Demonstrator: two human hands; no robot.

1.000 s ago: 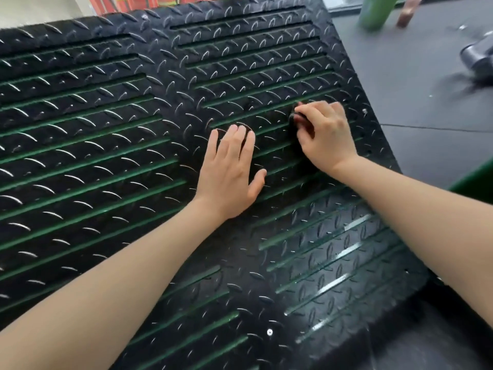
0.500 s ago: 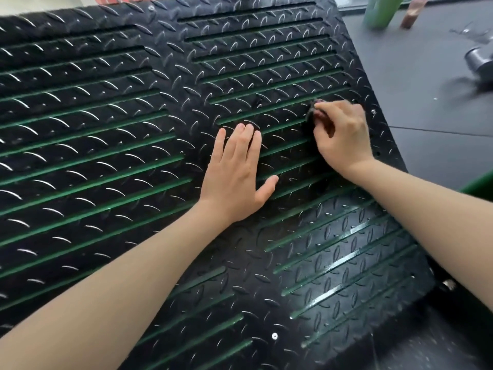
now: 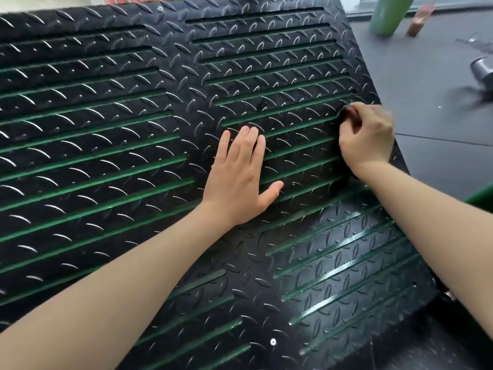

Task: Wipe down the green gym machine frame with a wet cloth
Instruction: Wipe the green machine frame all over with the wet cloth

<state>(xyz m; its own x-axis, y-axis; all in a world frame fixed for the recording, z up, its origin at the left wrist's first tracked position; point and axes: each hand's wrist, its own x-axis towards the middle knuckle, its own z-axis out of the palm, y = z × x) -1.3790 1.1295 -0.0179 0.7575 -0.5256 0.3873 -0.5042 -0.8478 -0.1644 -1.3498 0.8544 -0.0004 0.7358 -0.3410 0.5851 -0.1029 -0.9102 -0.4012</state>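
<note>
The wiping is under way. The right hand (image 3: 366, 137) has its fingers curled tight on a small dark cloth (image 3: 344, 112), rubbing the black plate (image 3: 106, 102) near its right edge. The left hand (image 3: 237, 177) lies flat, fingers straight and together. Next, I think, the cloth must slide along the green slots.

No readable text, labels, brands or numbers anywhere in view.

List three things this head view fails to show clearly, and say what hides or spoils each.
- Dark cloth: nearly all hidden inside the right hand, head view.
- Green post: top cut off by the frame's upper edge.
- Grey object on the floor: blurred and cut by the right edge.
</note>
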